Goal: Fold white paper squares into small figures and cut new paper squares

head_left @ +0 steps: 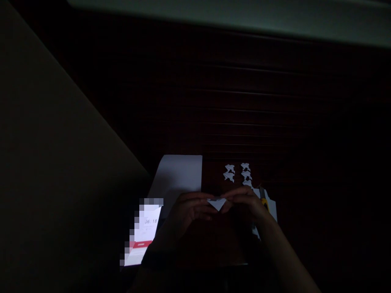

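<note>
The small folded white paper (218, 204) is held between your hands above the dark table (214, 248), your left grip (205, 205) pinching its left corner and your right grip (227, 203) its right corner. Beyond lie folded paper figures (246, 175) in two columns; a white sheet (181, 173) and a lit screen (143, 230) lie to your left, a yellow-and-dark cutter (264, 202) to your right.

- One view here, worn on the head, facing forward and steeply down!
- Forearms (282, 244) rise from the bottom edge, so the lens sits above and behind them.
- Fairly near: left hand (189, 211) and right hand (246, 202), small, lower middle of the frame.
</note>
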{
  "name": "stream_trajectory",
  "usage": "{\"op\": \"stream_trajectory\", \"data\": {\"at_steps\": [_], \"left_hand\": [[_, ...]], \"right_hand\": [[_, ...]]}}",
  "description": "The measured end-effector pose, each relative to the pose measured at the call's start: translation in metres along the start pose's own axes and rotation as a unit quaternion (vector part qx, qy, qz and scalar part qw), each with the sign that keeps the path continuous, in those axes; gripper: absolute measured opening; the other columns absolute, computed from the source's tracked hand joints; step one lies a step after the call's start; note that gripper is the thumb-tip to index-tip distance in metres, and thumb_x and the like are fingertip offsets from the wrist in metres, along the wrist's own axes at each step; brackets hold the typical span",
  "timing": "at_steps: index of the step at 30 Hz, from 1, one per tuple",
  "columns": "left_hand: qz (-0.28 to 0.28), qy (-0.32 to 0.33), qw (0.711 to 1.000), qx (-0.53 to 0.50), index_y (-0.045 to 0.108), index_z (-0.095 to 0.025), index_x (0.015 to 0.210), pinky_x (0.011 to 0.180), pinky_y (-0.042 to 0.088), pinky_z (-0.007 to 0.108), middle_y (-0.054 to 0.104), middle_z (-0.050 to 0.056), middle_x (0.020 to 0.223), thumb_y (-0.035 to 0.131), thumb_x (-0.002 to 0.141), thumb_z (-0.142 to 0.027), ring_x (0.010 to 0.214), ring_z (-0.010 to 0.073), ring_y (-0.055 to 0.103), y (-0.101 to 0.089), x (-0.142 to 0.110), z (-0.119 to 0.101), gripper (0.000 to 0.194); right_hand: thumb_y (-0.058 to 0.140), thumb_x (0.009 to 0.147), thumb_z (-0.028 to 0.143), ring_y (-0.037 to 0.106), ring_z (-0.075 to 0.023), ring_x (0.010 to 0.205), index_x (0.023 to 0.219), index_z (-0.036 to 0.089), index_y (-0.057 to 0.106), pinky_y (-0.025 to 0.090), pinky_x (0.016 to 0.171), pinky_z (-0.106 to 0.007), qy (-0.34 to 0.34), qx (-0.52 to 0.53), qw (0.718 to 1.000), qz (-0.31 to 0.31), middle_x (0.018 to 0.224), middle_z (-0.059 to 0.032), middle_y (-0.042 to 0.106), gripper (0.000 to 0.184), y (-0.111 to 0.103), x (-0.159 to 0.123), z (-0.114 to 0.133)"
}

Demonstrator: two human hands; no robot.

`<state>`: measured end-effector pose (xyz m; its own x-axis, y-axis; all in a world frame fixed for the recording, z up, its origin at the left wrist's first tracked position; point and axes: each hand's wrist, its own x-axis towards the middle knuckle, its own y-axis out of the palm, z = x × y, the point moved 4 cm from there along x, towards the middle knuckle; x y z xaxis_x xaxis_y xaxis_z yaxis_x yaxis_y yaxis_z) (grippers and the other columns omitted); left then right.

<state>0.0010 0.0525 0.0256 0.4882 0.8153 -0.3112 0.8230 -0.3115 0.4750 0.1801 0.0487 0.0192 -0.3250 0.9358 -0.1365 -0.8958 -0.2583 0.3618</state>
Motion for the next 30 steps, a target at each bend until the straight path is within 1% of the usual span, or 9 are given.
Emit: {"op": "stream_trajectory", "data": {"at_steps": [4, 9, 12, 14, 15, 20, 23, 27, 30], "left_hand": [[-0.030, 0.032, 0.998, 0.034, 0.071, -0.013, 0.086, 0.065, 0.055, 0.034, 0.073, 0.012, 0.084, 0.061, 0.075, -0.028, 0.079, 0.0257, 0.069, 0.002, 0.001, -0.003, 0.022], [-0.100, 0.065, 0.984, 0.128, 0.070, -0.012, 0.081, 0.069, 0.057, 0.035, 0.072, 0.007, 0.075, 0.071, 0.069, -0.030, 0.071, 0.0217, 0.068, 0.004, 0.004, -0.003, 0.022], [-0.117, 0.067, 0.984, 0.117, 0.068, -0.013, 0.096, 0.068, 0.058, 0.036, 0.073, 0.007, 0.079, 0.074, 0.067, -0.031, 0.072, 0.0221, 0.069, 0.003, 0.007, 0.000, 0.035], [-0.124, 0.062, 0.984, 0.109, 0.064, -0.014, 0.107, 0.068, 0.058, 0.037, 0.073, 0.008, 0.082, 0.075, 0.066, -0.032, 0.073, 0.0231, 0.069, 0.002, 0.008, 0.002, 0.047], [-0.130, 0.057, 0.984, 0.105, 0.064, -0.013, 0.107, 0.068, 0.058, 0.037, 0.073, 0.009, 0.082, 0.075, 0.065, -0.033, 0.073, 0.0235, 0.070, 0.002, 0.008, 0.004, 0.048], [-0.135, 0.045, 0.987, 0.072, 0.069, -0.010, 0.087, 0.071, 0.058, 0.039, 0.073, 0.010, 0.081, 0.077, 0.063, -0.033, 0.074, 0.0246, 0.070, 0.000, 0.012, 0.010, 0.034], [-0.138, 0.051, 0.987, 0.061, 0.071, -0.010, 0.082, 0.074, 0.057, 0.040, 0.073, 0.011, 0.081, 0.077, 0.063, -0.033, 0.075, 0.0247, 0.070, -0.001, 0.014, 0.014, 0.031], [-0.174, 0.051, 0.979, 0.090, 0.072, -0.010, 0.073, 0.068, 0.057, 0.034, 0.073, 0.009, 0.074, 0.078, 0.060, -0.033, 0.070, 0.0225, 0.069, -0.005, 0.014, 0.014, 0.027], [-0.212, 0.060, 0.966, 0.137, 0.073, -0.012, 0.068, 0.062, 0.053, 0.029, 0.071, 0.007, 0.065, 0.078, 0.059, -0.033, 0.063, 0.0188, 0.066, -0.006, 0.011, 0.010, 0.023]], "right_hand": [[0.060, 0.074, 0.023, 0.065, -0.0195, 0.063, 0.082, 0.017, 0.075, 0.048, 0.065, -0.032, -0.030, -0.039, 0.998, -0.025, 0.065, -0.0061, 0.071, 0.018, -0.002, 0.000, 0.001], [0.062, 0.077, 0.030, 0.063, -0.0186, 0.068, 0.084, 0.017, 0.071, 0.047, 0.067, -0.031, -0.047, -0.110, 0.992, -0.026, 0.071, -0.0050, 0.068, 0.018, 0.006, 0.000, 0.005], [0.071, 0.070, 0.029, 0.058, -0.0148, 0.066, 0.079, 0.018, 0.063, 0.043, 0.062, -0.026, -0.087, -0.160, 0.981, -0.068, 0.071, -0.0009, 0.064, 0.016, 0.009, 0.002, 0.007], [0.074, 0.066, 0.026, 0.054, -0.0128, 0.063, 0.081, 0.020, 0.057, 0.041, 0.058, -0.023, -0.097, -0.176, 0.975, -0.094, 0.069, 0.0021, 0.060, 0.024, 0.009, 0.004, 0.006], [0.075, 0.065, 0.027, 0.053, -0.0124, 0.061, 0.083, 0.020, 0.055, 0.040, 0.056, -0.023, -0.095, -0.180, 0.974, -0.103, 0.068, 0.0029, 0.059, 0.027, 0.009, 0.006, 0.004], [0.075, 0.064, 0.030, 0.050, -0.0118, 0.056, 0.088, 0.020, 0.055, 0.038, 0.051, -0.022, -0.069, -0.196, 0.969, -0.134, 0.064, 0.0036, 0.057, 0.033, 0.001, 0.008, -0.006], [0.074, 0.064, 0.031, 0.050, -0.0113, 0.054, 0.089, 0.020, 0.058, 0.036, 0.049, -0.022, -0.051, -0.209, 0.966, -0.146, 0.064, 0.0028, 0.058, 0.032, -0.003, 0.008, -0.008], [0.074, 0.065, 0.030, 0.050, -0.0109, 0.053, 0.091, 0.020, 0.060, 0.036, 0.048, -0.022, -0.040, -0.219, 0.964, -0.146, 0.063, 0.0030, 0.058, 0.031, -0.004, 0.009, -0.009], [0.074, 0.065, 0.027, 0.056, -0.0139, 0.063, 0.096, 0.021, 0.059, 0.043, 0.056, -0.025, -0.055, -0.225, 0.966, -0.118, 0.074, 0.0011, 0.062, 0.035, 0.000, 0.010, -0.007]]}}
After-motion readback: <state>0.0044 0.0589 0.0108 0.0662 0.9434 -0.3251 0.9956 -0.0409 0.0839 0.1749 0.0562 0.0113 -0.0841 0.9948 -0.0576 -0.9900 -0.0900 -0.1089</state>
